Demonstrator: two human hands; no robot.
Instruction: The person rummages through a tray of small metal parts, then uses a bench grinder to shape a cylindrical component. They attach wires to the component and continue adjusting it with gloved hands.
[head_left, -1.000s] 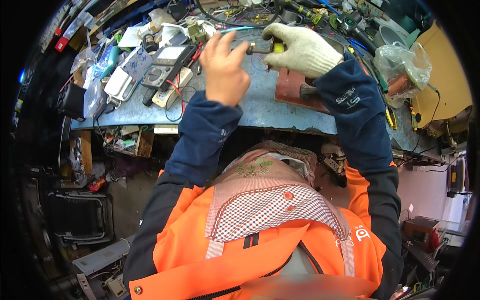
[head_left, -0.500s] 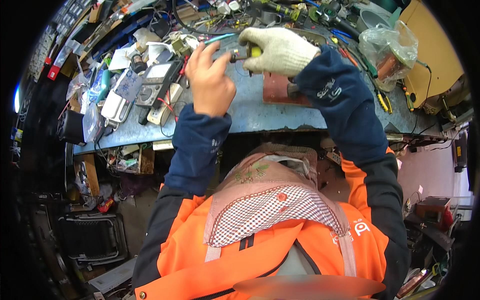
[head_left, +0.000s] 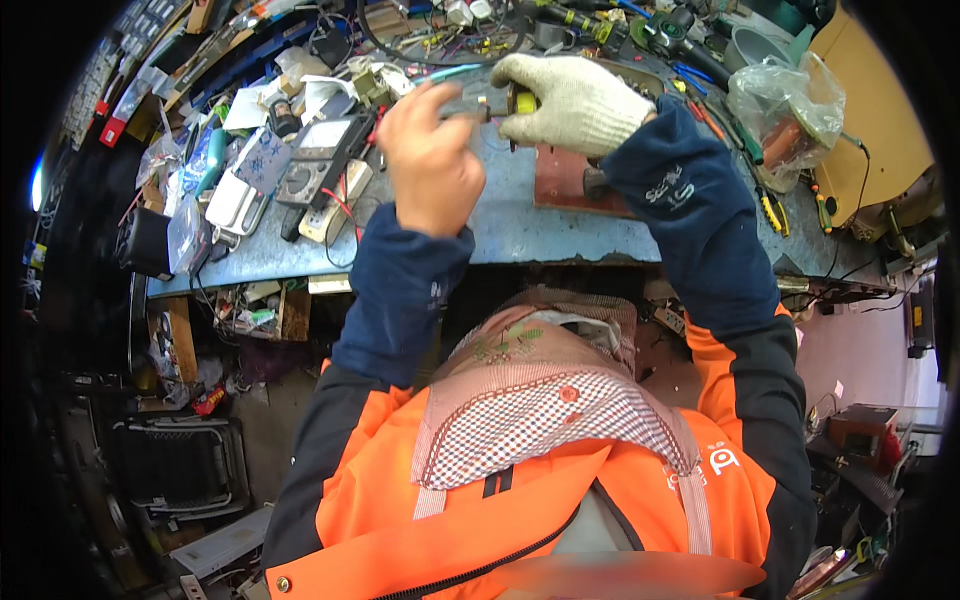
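My right hand [head_left: 580,108], in a pale knitted work glove, is closed round a small dark part with a yellow middle [head_left: 526,102]. From its left side a short dark shaft [head_left: 482,113] sticks out toward my left hand. My bare left hand [head_left: 432,170] is raised just left of that shaft, its fingers bent and smeared by motion. Whether they touch the shaft cannot be made out. Below the gloved hand, a reddish-brown board [head_left: 562,182] lies on the blue bench top [head_left: 520,230], and a dark metal piece [head_left: 596,182] rests on the board.
On the left are an analog multimeter [head_left: 308,180] with red leads and a white power strip [head_left: 335,205]. A clear plastic bag [head_left: 790,105], screwdrivers and yellow-handled pliers [head_left: 773,212] lie on the right. Cables and tools crowd the back.
My left hand has turned and its spread fingers have drawn in, now blurred, beside the shaft. The right hand keeps its hold on the part; the whole view has shifted slightly.
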